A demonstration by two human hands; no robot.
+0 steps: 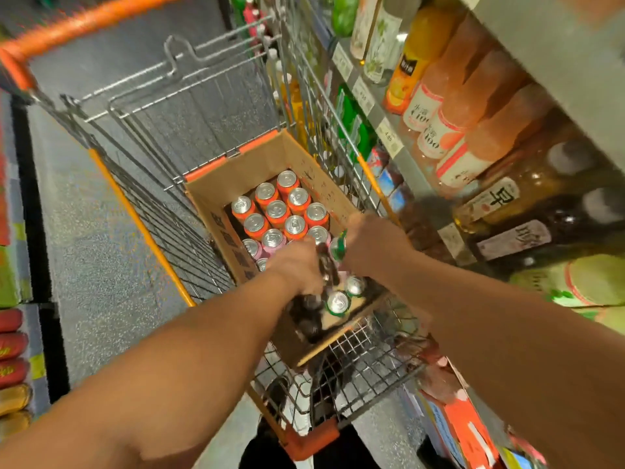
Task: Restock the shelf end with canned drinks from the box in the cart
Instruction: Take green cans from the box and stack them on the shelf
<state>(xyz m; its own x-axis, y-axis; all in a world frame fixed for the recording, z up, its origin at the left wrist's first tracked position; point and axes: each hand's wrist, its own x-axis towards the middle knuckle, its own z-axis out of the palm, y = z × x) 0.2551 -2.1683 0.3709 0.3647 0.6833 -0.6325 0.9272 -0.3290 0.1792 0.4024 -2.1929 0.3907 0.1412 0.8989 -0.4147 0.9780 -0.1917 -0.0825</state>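
Note:
An open cardboard box [236, 174] sits in the wire cart [162, 184]. Several orange cans [276, 209] fill its far end, pink cans [273, 239] stand in the middle, and green cans [338, 302] stand at the near end. Both my arms reach down into the box. My right hand [372, 245] is closed around a green can [338, 247], lifted just above the others. My left hand [297, 265] grips a dark can [326, 265] beside it, blurred by motion. The shelf end being restocked cannot be made out.
The cart has an orange handle [84, 25] and orange corner guards [314, 441]. On the right, close to the cart, shelves [389, 130] carry juice and tea bottles [449, 96]. Grey speckled floor [84, 231] lies to the left, with packaged goods [13, 350] along the far left edge.

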